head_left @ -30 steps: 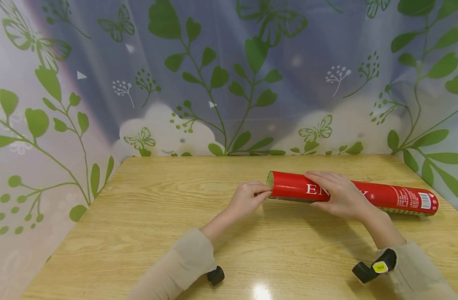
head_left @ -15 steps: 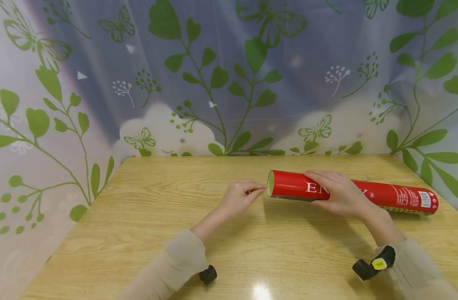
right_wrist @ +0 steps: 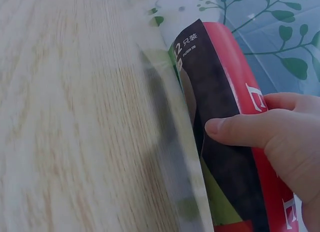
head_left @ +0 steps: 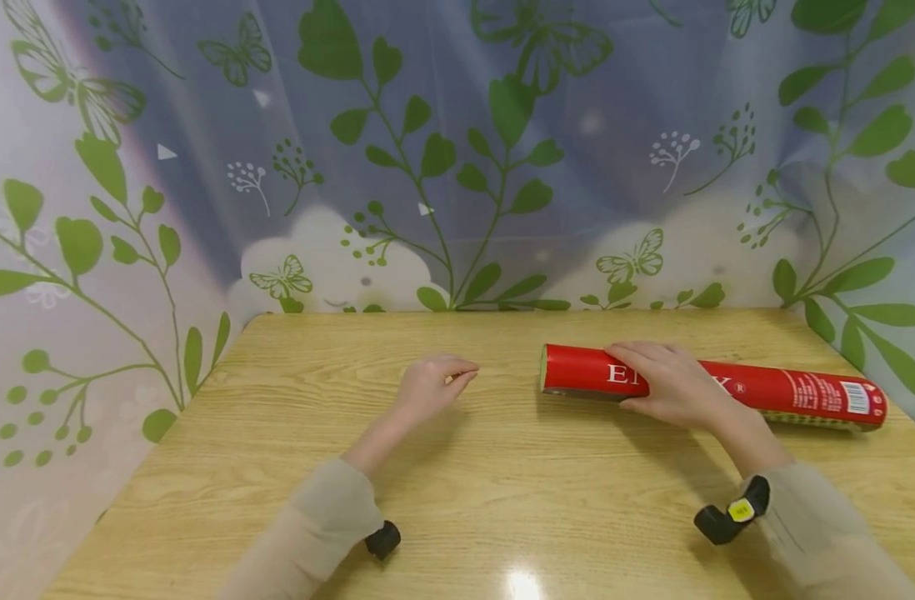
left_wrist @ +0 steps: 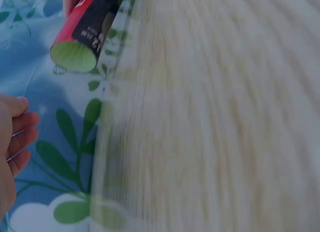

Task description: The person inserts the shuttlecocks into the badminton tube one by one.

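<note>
A long red cardboard tube [head_left: 802, 393], which looks like a shuttlecock tube, lies slanted at the right of the table. White lettering runs along its side. Around its left half, my right hand [head_left: 671, 387] holds it from above, with the thumb [right_wrist: 232, 131] on its black panel in the right wrist view. The uncapped end of the tube [left_wrist: 75, 56] faces left and looks pale green inside. My left hand [head_left: 431, 390] is in the air, left of that end and apart from it. Its fingers are loosely bent, thumb near the index finger, and no object shows between them.
The light wooden table [head_left: 292, 392] reaches back to a blue and white curtain [head_left: 457, 167] with green leaves and butterflies. A black wrist camera [head_left: 383, 540] is at the left sleeve, another camera [head_left: 731, 510] at the right sleeve.
My left hand has drawn back leftward from the tube's mouth, where its fingertips were at the rim. The right hand keeps its grip; the tube has shifted slightly right.
</note>
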Available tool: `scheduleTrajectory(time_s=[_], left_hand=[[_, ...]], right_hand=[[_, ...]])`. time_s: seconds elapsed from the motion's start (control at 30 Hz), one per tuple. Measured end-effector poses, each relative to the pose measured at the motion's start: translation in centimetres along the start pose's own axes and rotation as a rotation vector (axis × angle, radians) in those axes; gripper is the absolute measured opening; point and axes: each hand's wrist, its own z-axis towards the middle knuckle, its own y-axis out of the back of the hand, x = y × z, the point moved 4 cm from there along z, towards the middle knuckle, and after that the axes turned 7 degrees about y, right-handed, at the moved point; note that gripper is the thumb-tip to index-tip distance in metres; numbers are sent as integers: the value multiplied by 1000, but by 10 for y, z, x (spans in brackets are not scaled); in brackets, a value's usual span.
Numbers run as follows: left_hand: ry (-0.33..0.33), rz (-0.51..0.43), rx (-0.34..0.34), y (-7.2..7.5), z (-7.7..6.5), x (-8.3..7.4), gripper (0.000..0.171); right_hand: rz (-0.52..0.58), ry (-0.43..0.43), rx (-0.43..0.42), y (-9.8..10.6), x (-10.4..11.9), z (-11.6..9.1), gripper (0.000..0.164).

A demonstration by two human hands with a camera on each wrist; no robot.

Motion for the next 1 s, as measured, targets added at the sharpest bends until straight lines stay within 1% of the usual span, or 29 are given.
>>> scheduleTrajectory(time_s=[0.17, 0.2, 0.3, 0.4, 0.47, 0.53, 0.63, 0.77, 0.83, 0.9, 1.0], left_hand=[[-9, 144, -23, 9, -2, 21, 12], [-8, 162, -20, 11, -2, 25, 12], [-9, 254, -12, 18, -3, 34, 16], [-12, 358, -6, 25, -5, 41, 24], [-14, 426, -14, 29, -5, 46, 31], [1, 483, -13, 32, -6, 50, 40], [51, 548, -1, 35, -7, 57, 52], [129, 603, 22, 40, -8, 68, 63], [182, 620, 52, 43, -8, 76, 66], [247, 622, 98, 45, -8, 83, 70], [331, 619, 165, 50, -7, 92, 73]], right_hand=[[16, -34, 71, -6, -4, 1, 76], [20, -39, 83, -7, -5, 1, 76], [27, -46, 108, -11, -7, 1, 76], [30, -38, 117, -13, -6, 1, 76], [32, -33, 117, -13, -6, 0, 76], [32, -33, 116, -13, -6, 0, 76], [42, -44, 131, -14, -7, -1, 76], [64, -81, 172, -15, -10, -2, 75], [76, -104, 194, -15, -11, -1, 76], [98, -136, 212, -15, -11, 1, 77], [126, -174, 208, -11, -12, 6, 78]])
